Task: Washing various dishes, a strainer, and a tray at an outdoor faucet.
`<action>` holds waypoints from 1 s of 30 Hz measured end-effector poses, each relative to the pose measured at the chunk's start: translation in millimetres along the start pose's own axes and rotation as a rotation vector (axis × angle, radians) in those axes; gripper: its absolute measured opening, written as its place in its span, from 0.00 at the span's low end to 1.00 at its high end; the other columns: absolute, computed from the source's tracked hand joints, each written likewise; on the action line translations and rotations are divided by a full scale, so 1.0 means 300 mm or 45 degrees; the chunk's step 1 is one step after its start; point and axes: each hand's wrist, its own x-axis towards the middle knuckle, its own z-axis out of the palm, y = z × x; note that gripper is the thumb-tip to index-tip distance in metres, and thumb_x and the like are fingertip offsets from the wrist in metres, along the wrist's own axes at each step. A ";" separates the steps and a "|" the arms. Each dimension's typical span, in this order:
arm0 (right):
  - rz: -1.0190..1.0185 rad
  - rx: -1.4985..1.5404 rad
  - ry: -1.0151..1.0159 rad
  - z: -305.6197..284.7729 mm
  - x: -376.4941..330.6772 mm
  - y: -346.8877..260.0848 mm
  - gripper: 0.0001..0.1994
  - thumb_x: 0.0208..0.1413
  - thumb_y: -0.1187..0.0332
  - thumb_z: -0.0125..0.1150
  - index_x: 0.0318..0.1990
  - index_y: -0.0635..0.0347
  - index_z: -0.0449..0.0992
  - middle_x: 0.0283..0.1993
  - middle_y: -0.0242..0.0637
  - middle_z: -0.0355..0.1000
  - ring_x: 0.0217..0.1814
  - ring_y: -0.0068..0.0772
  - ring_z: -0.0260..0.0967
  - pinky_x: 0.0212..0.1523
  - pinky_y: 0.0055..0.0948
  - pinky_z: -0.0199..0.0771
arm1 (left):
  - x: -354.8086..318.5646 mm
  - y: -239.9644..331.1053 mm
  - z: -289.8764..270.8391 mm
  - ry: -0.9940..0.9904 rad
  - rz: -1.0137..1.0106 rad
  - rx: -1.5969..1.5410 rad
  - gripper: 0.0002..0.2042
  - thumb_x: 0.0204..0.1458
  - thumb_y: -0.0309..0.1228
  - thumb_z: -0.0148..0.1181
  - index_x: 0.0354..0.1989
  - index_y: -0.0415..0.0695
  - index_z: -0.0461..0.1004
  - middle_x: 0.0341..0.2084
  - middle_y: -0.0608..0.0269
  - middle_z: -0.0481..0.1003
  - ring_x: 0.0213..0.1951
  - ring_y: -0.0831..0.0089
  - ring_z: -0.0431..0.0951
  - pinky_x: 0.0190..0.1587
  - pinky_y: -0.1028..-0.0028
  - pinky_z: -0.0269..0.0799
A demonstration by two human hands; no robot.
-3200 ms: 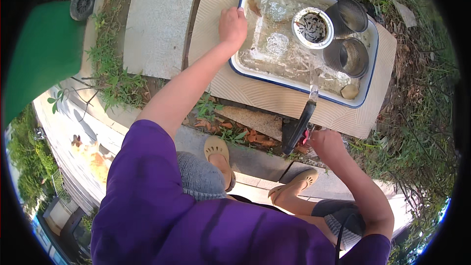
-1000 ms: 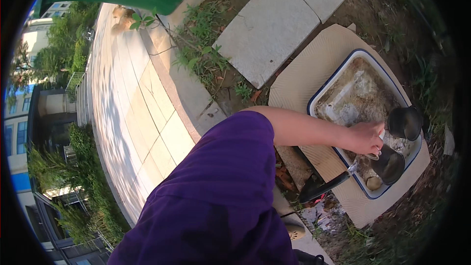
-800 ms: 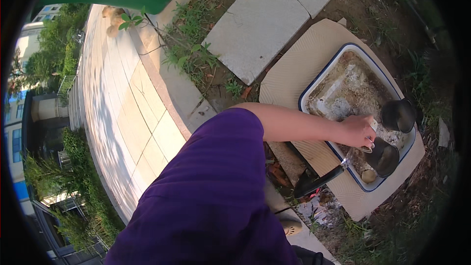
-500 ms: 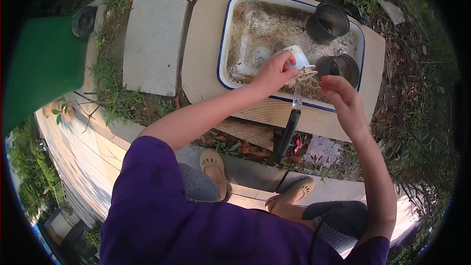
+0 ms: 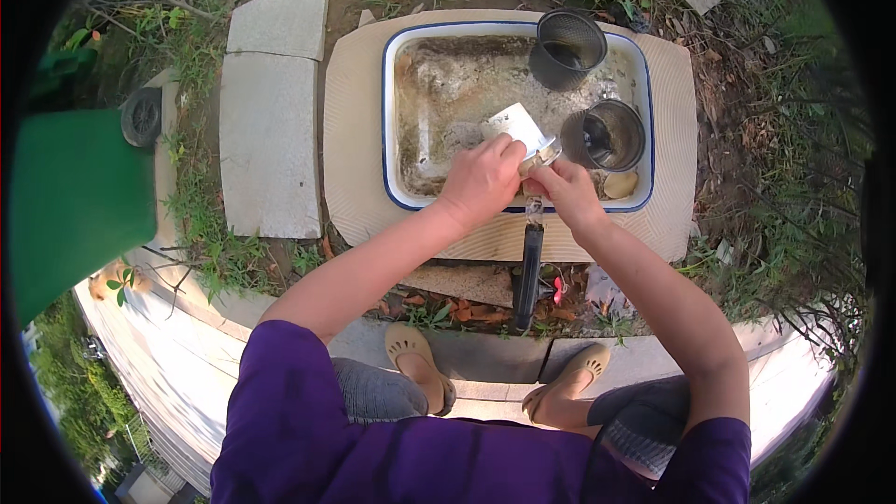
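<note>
Left hand: (image 5: 481,179) fingers closed on a pale scrub pad (image 5: 516,120), held over the tray (image 5: 408,201) near its front rim.
Right hand: (image 5: 563,192) fingers clamped on the top of a black-handled tool (image 5: 529,271), handle hanging past the front rim; its working end is hidden between the hands.
Progress: judged mid-scrub. Tray floor carries brown film and dirty water; mesh cup (image 5: 567,49) and steel cup (image 5: 611,133) stand in the tray, cleanliness not readable.
Left to do: judged tool, both cups, tray.
Edges: tray sits on a tan board (image 5: 350,131); front rim lies right under both wrists.
Open room: left half of tray free; paving slabs (image 5: 269,121) left of board; feet just below.
</note>
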 end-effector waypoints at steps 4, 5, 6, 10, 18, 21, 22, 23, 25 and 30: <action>0.022 0.068 0.025 0.009 -0.018 -0.067 0.18 0.48 0.60 0.56 0.33 0.73 0.71 0.27 0.42 0.74 0.29 0.29 0.71 0.34 0.26 0.70 | 0.039 0.013 -0.015 -0.047 -0.185 -0.088 0.07 0.42 0.22 0.53 0.30 0.40 0.64 0.28 0.54 0.69 0.30 0.53 0.73 0.32 0.57 0.70; -0.080 -0.108 0.044 0.001 -0.018 -0.061 0.18 0.48 0.60 0.56 0.34 0.73 0.71 0.28 0.43 0.74 0.30 0.30 0.72 0.34 0.27 0.71 | 0.045 0.024 -0.015 -0.044 -0.164 -0.093 0.07 0.42 0.22 0.53 0.30 0.40 0.64 0.28 0.54 0.69 0.30 0.53 0.73 0.32 0.57 0.70; -0.051 -0.020 0.080 0.001 -0.011 -0.037 0.19 0.47 0.60 0.55 0.34 0.73 0.70 0.28 0.44 0.75 0.31 0.30 0.72 0.34 0.28 0.71 | 0.053 0.037 -0.016 -0.011 -0.108 -0.101 0.06 0.42 0.22 0.53 0.28 0.41 0.63 0.26 0.54 0.69 0.29 0.53 0.72 0.30 0.58 0.68; 0.036 -0.040 0.033 -0.027 -0.027 -0.030 0.19 0.48 0.59 0.55 0.34 0.73 0.70 0.27 0.43 0.74 0.30 0.30 0.73 0.34 0.28 0.71 | 0.026 0.044 -0.007 -0.170 -0.260 -0.199 0.06 0.43 0.24 0.54 0.29 0.41 0.63 0.27 0.56 0.69 0.29 0.53 0.73 0.29 0.59 0.68; -0.077 -0.371 0.078 -0.035 -0.016 0.020 0.18 0.50 0.59 0.47 0.34 0.70 0.69 0.27 0.52 0.72 0.35 0.52 0.72 0.40 0.42 0.68 | 0.091 0.020 -0.096 -0.333 0.203 0.311 0.46 0.30 0.36 0.73 0.63 0.52 0.54 0.50 0.53 0.65 0.57 0.55 0.60 0.60 0.53 0.51; -0.180 -0.317 -0.022 -0.023 -0.036 -0.003 0.18 0.50 0.59 0.46 0.35 0.70 0.69 0.27 0.53 0.72 0.35 0.52 0.72 0.40 0.43 0.68 | 0.072 0.013 -0.075 -0.486 0.191 0.231 0.50 0.29 0.37 0.73 0.65 0.52 0.50 0.52 0.50 0.64 0.58 0.56 0.60 0.60 0.56 0.52; -0.162 -0.449 -0.027 -0.019 -0.040 -0.022 0.18 0.51 0.60 0.44 0.35 0.71 0.69 0.27 0.55 0.71 0.36 0.53 0.72 0.40 0.44 0.68 | 0.083 0.005 -0.088 -0.627 0.088 0.184 0.50 0.31 0.36 0.71 0.66 0.52 0.47 0.52 0.48 0.64 0.57 0.54 0.61 0.61 0.57 0.52; -0.133 -0.444 0.005 -0.023 -0.038 -0.015 0.18 0.51 0.60 0.44 0.35 0.71 0.69 0.27 0.55 0.71 0.36 0.53 0.72 0.40 0.44 0.68 | 0.090 0.010 -0.098 -0.649 0.116 0.158 0.50 0.31 0.36 0.71 0.66 0.52 0.47 0.52 0.48 0.64 0.57 0.54 0.61 0.61 0.57 0.52; -0.152 -0.540 0.131 -0.035 -0.025 -0.011 0.18 0.54 0.60 0.43 0.35 0.71 0.68 0.28 0.55 0.71 0.35 0.51 0.72 0.41 0.43 0.69 | 0.114 -0.001 -0.129 -0.774 -0.239 0.225 0.45 0.38 0.37 0.68 0.66 0.50 0.48 0.52 0.49 0.65 0.57 0.56 0.62 0.60 0.59 0.54; -0.110 -0.287 -0.065 -0.036 -0.023 -0.029 0.21 0.57 0.56 0.41 0.36 0.70 0.70 0.29 0.52 0.73 0.32 0.46 0.74 0.41 0.41 0.70 | 0.094 -0.178 -0.094 -0.540 -0.467 -0.603 0.36 0.47 0.35 0.62 0.64 0.49 0.52 0.52 0.48 0.66 0.55 0.60 0.66 0.58 0.64 0.58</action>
